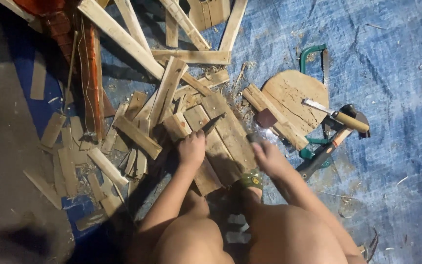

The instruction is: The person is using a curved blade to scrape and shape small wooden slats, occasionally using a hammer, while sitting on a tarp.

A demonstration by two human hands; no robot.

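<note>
I see rough, pale wooden planks (225, 139) lying on blue tarp (396, 73), sawdust and splintered offcuts (81, 161) scattered around. Left hand (191, 149) closed on dark narrow blade-like tool (212, 124), fist resting on plank, forearm angled up from knee. Right hand (268, 157) blurred at plank's right edge; grip state I cannot tell. Round wooden disc (294, 100), chisel (338, 116), hammer (335, 142), green saw (313, 56) nearby right.

Floor setting: a wrinkled blue tarpaulin (396, 63) strewn with sawdust, bordered at left by bare dark grey ground (6, 146), dimly lit.
</note>
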